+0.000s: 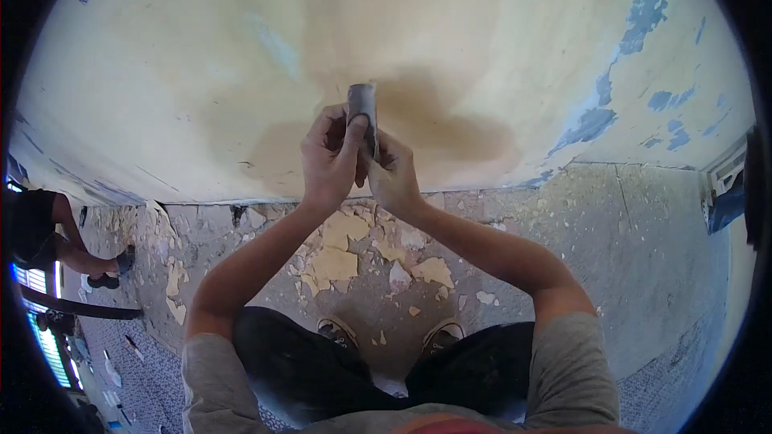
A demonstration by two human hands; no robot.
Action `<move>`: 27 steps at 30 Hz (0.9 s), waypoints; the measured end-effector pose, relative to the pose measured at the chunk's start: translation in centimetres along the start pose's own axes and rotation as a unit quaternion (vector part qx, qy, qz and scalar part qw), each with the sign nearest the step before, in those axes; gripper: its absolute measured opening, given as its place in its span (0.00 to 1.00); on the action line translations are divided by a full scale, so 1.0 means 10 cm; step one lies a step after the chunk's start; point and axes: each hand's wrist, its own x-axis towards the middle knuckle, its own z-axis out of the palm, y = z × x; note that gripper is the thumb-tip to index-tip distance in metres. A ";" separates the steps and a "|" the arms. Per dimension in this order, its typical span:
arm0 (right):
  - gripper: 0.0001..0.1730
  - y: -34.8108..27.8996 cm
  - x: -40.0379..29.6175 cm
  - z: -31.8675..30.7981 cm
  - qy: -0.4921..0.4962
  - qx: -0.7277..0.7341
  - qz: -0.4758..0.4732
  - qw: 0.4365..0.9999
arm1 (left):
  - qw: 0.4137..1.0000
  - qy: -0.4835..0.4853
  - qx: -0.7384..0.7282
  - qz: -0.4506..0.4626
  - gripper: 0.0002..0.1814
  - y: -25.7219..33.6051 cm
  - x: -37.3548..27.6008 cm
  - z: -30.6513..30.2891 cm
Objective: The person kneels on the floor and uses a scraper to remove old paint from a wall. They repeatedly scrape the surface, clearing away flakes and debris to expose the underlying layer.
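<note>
Both my hands meet in front of a yellowish painted wall (181, 72), around a small grey folded or rolled sheet (363, 99) that looks like sandpaper. My left hand (330, 154) grips it from the left, its thumb lying across the face of the piece. My right hand (395, 172) pinches the lower right edge; some of its fingers are hidden. The sheet stands roughly upright in the view. On the wall at the right, the paint is gone in grey-blue patches (591, 123).
Paint flakes (335, 262) litter the concrete floor (543, 235) between the wall and my shoes (443, 337). Another person (36, 229) is at the far left, near a dark curved bar (81, 307). Patterned flooring (154, 374) with scattered items lies at lower left.
</note>
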 end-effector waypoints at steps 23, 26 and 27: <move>0.17 0.50 -0.09 -0.13 -0.053 -0.127 -0.003 0.990 | 0.745 0.309 0.368 0.463 0.06 0.82 1.23 -0.20; 0.17 0.51 -0.11 -0.13 -0.050 -0.116 0.009 0.992 | 0.720 0.347 0.368 0.476 0.07 0.94 1.33 -0.13; 0.17 0.51 -0.09 -0.16 -0.051 -0.115 0.012 0.992 | 0.712 0.353 0.363 0.486 0.07 1.02 1.41 -0.07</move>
